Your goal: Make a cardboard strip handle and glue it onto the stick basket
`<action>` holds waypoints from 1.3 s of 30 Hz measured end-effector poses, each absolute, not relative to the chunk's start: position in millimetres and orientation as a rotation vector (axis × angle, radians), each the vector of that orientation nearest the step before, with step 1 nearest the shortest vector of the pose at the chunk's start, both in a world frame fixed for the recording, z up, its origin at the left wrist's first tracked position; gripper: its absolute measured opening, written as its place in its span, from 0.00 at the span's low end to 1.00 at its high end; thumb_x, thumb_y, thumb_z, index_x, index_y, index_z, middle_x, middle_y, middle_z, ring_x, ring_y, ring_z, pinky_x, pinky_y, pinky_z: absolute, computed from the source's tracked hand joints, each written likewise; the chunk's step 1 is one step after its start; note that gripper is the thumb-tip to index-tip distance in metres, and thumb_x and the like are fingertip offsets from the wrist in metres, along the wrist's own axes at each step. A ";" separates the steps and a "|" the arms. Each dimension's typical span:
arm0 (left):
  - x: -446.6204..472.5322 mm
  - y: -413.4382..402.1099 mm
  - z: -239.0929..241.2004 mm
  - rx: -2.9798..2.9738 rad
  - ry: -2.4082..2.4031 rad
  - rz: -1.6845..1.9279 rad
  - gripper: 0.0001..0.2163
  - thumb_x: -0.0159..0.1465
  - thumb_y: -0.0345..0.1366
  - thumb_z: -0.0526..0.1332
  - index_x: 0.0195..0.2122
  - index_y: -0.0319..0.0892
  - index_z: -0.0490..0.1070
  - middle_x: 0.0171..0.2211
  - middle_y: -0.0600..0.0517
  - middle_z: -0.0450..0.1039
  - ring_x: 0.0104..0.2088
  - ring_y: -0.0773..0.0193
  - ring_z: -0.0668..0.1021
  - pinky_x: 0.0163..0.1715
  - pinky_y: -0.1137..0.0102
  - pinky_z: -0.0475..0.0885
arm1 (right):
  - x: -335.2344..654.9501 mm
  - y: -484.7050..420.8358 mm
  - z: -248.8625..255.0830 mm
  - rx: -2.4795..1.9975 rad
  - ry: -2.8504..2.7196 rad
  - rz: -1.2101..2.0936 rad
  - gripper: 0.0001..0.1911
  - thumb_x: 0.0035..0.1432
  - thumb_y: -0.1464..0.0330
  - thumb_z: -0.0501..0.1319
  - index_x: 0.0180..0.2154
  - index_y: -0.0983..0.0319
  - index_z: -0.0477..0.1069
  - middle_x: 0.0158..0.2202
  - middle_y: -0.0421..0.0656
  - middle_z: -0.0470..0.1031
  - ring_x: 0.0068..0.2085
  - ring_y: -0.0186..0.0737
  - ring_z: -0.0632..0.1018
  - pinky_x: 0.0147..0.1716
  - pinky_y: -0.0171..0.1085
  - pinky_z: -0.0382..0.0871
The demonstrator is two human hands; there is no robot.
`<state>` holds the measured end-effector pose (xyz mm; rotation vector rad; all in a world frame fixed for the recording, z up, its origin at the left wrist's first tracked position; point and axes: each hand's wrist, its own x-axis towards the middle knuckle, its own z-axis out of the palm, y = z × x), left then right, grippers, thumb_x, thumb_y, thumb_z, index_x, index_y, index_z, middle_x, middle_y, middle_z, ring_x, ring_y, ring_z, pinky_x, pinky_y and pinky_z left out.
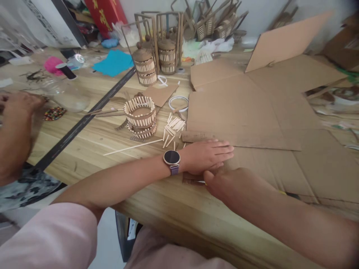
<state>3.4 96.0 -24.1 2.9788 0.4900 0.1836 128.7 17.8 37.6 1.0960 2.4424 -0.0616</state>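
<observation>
A: What does the near count come to?
B: 1 left hand [204, 156] and 1 right hand [231, 185], making 2, plus 1 watch [172, 158]
A: And beyond them?
B: 1 open stick basket [141, 120], 1 blue sheet [113, 62], 1 black spool [66, 71], 1 red box [106, 16]

Lantern-like stick models [168, 61] are standing upright toward back of table [95, 157]; similar pieces [218, 24] are heaping up behind, to right. Bright blue sheet [113, 62] is lying left of models. Black strip [112, 93] is running diagonally across tabletop. Black spool [66, 71] is lying beside pink bundle [53, 65]. Multicoloured beads [54, 113] are sitting near clear container [71, 96].
</observation>
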 end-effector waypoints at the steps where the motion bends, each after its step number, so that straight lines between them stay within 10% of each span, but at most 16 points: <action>1: 3.5 95.4 -22.5 2.968 0.500 0.172 0.21 0.73 0.34 0.46 0.64 0.33 0.60 0.66 0.45 0.58 0.68 0.57 0.57 0.66 0.62 0.52 | 131.2 17.0 39.1 1.059 2.407 -0.034 0.17 0.46 0.85 0.56 0.34 0.63 0.75 0.25 0.47 0.79 0.22 0.44 0.80 0.14 0.33 0.54; 9: 4.1 91.1 -17.9 2.919 0.536 0.194 0.20 0.72 0.32 0.47 0.63 0.31 0.60 0.66 0.43 0.58 0.68 0.56 0.58 0.67 0.59 0.53 | 178.9 14.3 39.3 0.979 2.541 0.101 0.03 0.59 0.73 0.60 0.32 0.60 0.71 0.23 0.41 0.76 0.22 0.42 0.79 0.17 0.36 0.43; 14: 1.1 89.9 -25.7 2.957 0.529 0.396 0.18 0.72 0.32 0.47 0.59 0.30 0.65 0.62 0.40 0.65 0.64 0.57 0.65 0.65 0.61 0.58 | 212.5 34.1 55.3 1.405 2.505 0.316 0.16 0.68 0.58 0.49 0.40 0.59 0.70 0.31 0.44 0.77 0.27 0.44 0.78 0.19 0.35 0.51; 27: -46.0 21.9 7.4 2.601 1.116 0.729 0.15 0.69 0.34 0.50 0.49 0.36 0.73 0.47 0.40 0.75 0.50 0.52 0.75 0.54 0.56 0.69 | 247.2 71.3 30.3 1.815 2.423 0.403 0.25 0.68 0.60 0.48 0.62 0.63 0.59 0.59 0.55 0.67 0.55 0.56 0.71 0.48 0.47 0.65; 39: -66.2 -3.8 31.3 1.197 1.434 0.710 0.17 0.53 0.41 0.69 0.44 0.47 0.77 0.52 0.47 0.76 0.50 0.48 0.77 0.50 0.61 0.71 | 351.9 -13.5 46.2 2.265 1.849 0.051 0.20 0.68 0.66 0.44 0.45 0.67 0.73 0.45 0.60 0.79 0.47 0.54 0.80 0.44 0.45 0.69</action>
